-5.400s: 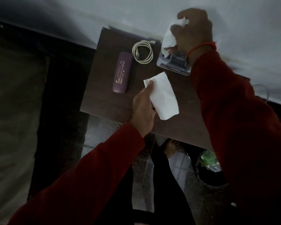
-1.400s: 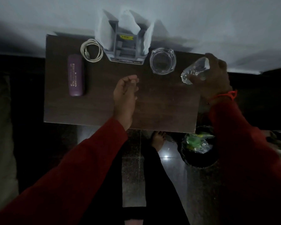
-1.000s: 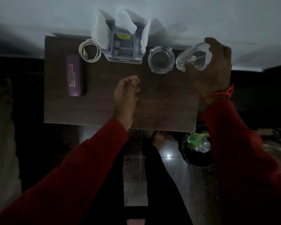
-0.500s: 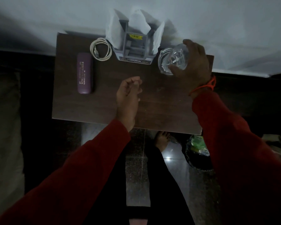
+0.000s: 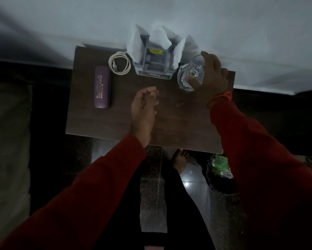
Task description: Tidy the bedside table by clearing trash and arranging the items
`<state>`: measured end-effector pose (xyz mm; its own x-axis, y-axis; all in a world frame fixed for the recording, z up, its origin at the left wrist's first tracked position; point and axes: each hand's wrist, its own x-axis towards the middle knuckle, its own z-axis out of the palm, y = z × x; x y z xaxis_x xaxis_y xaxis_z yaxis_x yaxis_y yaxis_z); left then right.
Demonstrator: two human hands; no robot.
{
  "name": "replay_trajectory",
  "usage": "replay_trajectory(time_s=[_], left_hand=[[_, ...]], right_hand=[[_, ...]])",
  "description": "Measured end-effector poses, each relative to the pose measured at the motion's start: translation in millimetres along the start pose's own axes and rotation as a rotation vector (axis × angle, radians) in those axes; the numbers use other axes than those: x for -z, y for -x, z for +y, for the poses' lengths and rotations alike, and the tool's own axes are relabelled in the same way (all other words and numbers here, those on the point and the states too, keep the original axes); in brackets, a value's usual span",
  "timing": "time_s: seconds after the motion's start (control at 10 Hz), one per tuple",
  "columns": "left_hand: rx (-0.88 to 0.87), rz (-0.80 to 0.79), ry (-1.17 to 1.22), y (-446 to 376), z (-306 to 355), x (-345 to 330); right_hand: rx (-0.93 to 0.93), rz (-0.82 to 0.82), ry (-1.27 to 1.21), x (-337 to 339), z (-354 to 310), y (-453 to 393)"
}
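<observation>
A dark wooden bedside table [image 5: 115,121] stands against a white wall. My right hand [image 5: 212,76] grips a clear drinking glass [image 5: 195,68] and holds it over a glass ashtray [image 5: 183,81] at the back right of the table. My left hand [image 5: 144,107] hovers above the table's middle with its fingers loosely curled and nothing in it. A purple glasses case [image 5: 102,87] lies at the left. A coiled white cable [image 5: 119,63] sits behind it. A grey holder [image 5: 154,66] with white tissues stands at the back centre.
A dark waste bin [image 5: 219,175] with green and clear wrappers inside stands on the tiled floor under the table's right front corner. My bare foot [image 5: 180,160] shows below the table's front edge. A pale mattress or cushion [image 5: 7,141] lies at the far left.
My right hand has carried the glass from the table's right edge leftwards, over the ashtray. The left hand has stayed over the middle. Earlier both hands held white tissues, which now stand in the holder.
</observation>
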<state>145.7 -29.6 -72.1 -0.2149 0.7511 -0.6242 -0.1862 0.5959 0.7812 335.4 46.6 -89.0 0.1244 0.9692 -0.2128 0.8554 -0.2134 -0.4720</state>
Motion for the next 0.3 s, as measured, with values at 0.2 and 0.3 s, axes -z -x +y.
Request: replay_trajectory(time_s=[0.2, 0.3], left_hand=[[-0.195, 0.081, -0.12, 1, 18, 6], [-0.391, 0.009, -0.175, 2, 35, 12]], right_hand=[[-0.005, 0.235, 0.233, 13, -28, 29], [0.036, 0.227, 0.212, 8, -45, 45]])
